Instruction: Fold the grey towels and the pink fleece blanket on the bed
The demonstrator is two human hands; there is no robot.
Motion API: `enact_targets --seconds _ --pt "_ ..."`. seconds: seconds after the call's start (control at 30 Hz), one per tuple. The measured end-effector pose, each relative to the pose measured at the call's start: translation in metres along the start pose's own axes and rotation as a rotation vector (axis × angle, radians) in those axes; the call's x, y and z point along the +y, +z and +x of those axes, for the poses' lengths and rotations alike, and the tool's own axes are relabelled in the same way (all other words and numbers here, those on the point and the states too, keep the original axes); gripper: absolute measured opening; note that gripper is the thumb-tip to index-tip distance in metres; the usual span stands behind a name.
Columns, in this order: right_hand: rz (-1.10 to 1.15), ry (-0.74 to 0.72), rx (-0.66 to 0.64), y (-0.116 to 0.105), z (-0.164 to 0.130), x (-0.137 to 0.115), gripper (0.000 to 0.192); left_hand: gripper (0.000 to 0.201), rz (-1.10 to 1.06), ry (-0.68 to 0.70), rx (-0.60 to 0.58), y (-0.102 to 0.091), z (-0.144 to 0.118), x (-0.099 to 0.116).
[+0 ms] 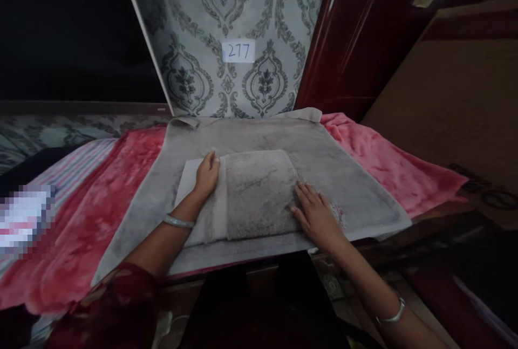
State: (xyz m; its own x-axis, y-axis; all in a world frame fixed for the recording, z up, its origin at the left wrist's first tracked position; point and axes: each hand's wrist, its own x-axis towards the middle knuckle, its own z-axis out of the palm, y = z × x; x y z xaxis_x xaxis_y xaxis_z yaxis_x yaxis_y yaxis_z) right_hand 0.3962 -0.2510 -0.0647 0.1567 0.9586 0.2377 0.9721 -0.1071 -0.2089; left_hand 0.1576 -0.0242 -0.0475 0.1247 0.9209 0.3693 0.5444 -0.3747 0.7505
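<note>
A folded grey towel (259, 192) lies between the two hands, a thick, nubby rectangle with a rounded far corner and a mottled, plush pile. Along its near-left side a paler, smoother band of the same cloth shows, folded under in a flat strip.

The left hand (207, 175) rests flat on that pale edge, fingers together and pointing away, palm pressing down rather than gripping anything. A beaded silver bangle (178, 222) circles the wrist behind it. The right hand (316, 215) lies spread on the towel's opposite edge, fingers splayed and loose, pressing the cloth without clutching it; a plain smooth bracelet (392, 315) sits further back on that forearm.

Beneath both hands a larger grey towel (348, 176) is spread out flat, the same fuzzy weave, its far corners curling up slightly. Under that, reaching out past the left hand and beyond the right, lies a fleecy pink-red blanket (101, 198), soft and crumpled in low folds. Further left of it is a striped cloth (76, 163).

Beyond the fingertips rises a wall (226, 9) in pale damask wallpaper with scrolling medallions, bearing a small white label (238, 51) marked 277. To the right stands a glossy dark red door (364, 31).
</note>
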Motion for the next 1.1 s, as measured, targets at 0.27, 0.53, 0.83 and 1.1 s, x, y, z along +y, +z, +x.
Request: enact_targets --seconds 0.27,0.53,0.83,1.1 --pt "0.107 -0.354 -0.096 -0.002 0.023 -0.109 0.063 0.059 0.556 0.244 -0.320 -0.050 -0.064 0.010" --pt "0.116 -0.425 -0.157 0.028 0.012 -0.122 0.070 0.059 0.753 0.264 -0.278 -0.058 -0.100 -0.016" --pt "0.008 -0.128 -0.109 0.022 -0.029 -0.040 0.080 0.059 0.654 0.314 -0.209 -0.056 -0.098 -0.031" --pt "-0.056 -0.034 -0.049 0.008 -0.054 0.018 0.058 0.060 0.654 0.309 -0.205 -0.055 -0.098 -0.029"
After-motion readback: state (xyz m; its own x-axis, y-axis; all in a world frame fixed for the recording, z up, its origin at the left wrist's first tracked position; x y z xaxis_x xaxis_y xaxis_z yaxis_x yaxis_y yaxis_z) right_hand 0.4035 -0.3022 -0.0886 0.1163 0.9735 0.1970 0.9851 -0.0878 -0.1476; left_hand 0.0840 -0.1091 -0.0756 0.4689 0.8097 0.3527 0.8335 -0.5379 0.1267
